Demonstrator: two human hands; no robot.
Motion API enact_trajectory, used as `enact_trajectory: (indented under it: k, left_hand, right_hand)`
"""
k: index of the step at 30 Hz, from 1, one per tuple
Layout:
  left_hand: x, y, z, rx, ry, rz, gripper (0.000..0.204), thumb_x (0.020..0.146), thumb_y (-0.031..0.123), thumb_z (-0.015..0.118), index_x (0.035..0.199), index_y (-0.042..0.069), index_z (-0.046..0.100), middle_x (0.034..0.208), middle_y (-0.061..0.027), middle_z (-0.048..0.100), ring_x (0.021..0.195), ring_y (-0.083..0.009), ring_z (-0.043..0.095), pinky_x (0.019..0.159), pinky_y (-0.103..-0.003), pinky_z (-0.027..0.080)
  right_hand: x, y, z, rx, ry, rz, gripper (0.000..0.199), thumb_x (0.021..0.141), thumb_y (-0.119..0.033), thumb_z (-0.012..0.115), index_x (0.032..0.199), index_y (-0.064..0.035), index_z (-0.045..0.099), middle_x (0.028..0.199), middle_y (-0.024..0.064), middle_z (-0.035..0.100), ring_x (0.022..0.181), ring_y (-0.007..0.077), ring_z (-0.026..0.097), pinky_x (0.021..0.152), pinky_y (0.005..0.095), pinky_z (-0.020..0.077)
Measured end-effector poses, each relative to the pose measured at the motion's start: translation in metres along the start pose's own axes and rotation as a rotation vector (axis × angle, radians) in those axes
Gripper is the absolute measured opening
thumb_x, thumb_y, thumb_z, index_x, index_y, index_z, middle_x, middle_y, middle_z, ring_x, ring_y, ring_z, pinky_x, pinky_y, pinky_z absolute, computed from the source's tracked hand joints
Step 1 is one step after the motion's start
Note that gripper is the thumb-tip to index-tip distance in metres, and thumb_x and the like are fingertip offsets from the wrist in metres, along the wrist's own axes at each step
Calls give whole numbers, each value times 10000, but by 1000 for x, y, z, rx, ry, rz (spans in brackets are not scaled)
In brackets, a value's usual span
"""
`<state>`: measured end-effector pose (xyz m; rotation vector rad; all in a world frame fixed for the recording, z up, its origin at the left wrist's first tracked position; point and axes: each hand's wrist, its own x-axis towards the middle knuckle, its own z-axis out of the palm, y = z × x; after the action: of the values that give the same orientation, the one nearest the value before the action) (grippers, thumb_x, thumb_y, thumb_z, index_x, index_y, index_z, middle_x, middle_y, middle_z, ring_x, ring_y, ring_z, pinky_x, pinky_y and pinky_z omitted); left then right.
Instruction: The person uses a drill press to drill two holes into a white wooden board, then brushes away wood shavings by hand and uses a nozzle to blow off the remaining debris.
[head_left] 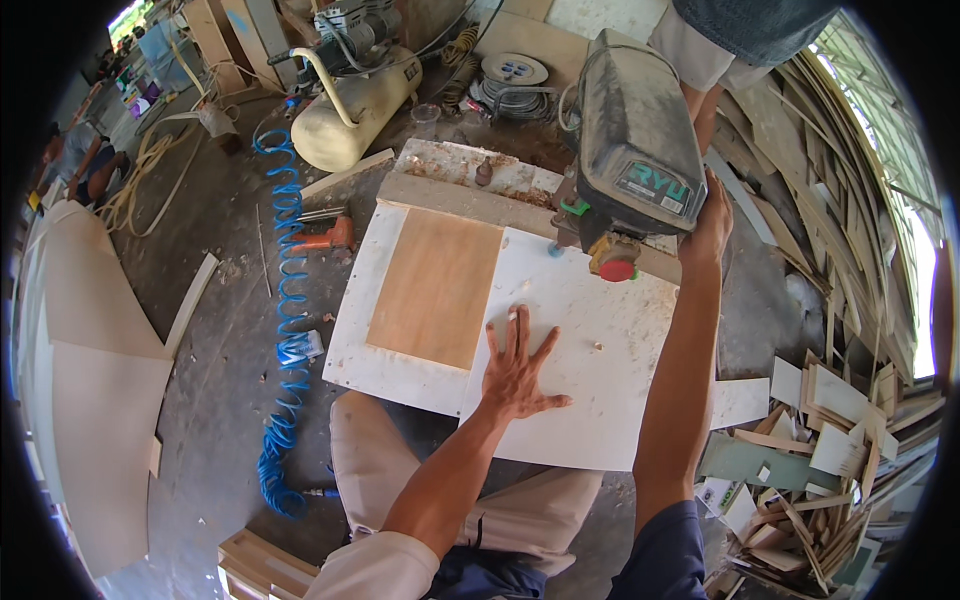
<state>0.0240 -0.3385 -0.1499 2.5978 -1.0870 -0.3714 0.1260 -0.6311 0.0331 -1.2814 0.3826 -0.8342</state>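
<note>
My left hand (522, 365) lies flat with its fingers spread on a white board (590, 420). The board rests on a worktable under a dusty, dark drill press (640, 130). At the right side of the drill press head is my right hand (708, 225), its fingers curled and partly hidden; what they grip does not show. A red push button (617, 270) sits on the front of the machine. Left of my left hand, a brown plywood rectangle (437, 285) lies against the white board's edge. Small chips are scattered on the board.
A cream air compressor (355, 115) and a cable reel (514, 75) stand beyond the table. A coiled blue air hose (290, 290) and an orange nail gun (328, 236) lie left. Wood offcuts (800, 450) pile up right. Another person (745, 40) stands behind the drill press.
</note>
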Motion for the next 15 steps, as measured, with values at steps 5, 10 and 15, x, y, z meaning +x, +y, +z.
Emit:
enact_trajectory:
  k: [5, 10, 15]
  left_hand:
    - [0, -1, 0, -6, -3, -5, 1248, 700, 977, 494, 1664, 245, 192, 1673, -344, -64, 1563, -481, -109, 1167, -747, 1]
    - [0, 4, -4, -5, -28, -15, 1203, 731, 943, 509, 1665, 251, 198, 1677, -341, -60, 1568, -468, -102, 1172, -736, 3]
    - [1, 1, -1, 9, -10, -16, 1196, 738, 942, 500, 1665, 251, 195, 1676, -342, -60, 1566, -474, -105, 1166, -743, 4]
  right_hand:
    - [-15, 3, 6, -31, -2, -93, 433, 1068, -260, 557, 1380, 39, 573, 1333, 121, 636, 1204, 200, 624, 1020, 327, 501]
    - [-27, -1, 16, 63, 9, -115, 311, 1094, -270, 530, 1222, -7, 638, 1072, 39, 657, 943, 110, 599, 856, 271, 486]
    - [-27, 5, 15, 99, -9, -137, 293, 1096, -283, 539, 1162, -24, 660, 957, -3, 658, 833, 66, 576, 780, 245, 476]
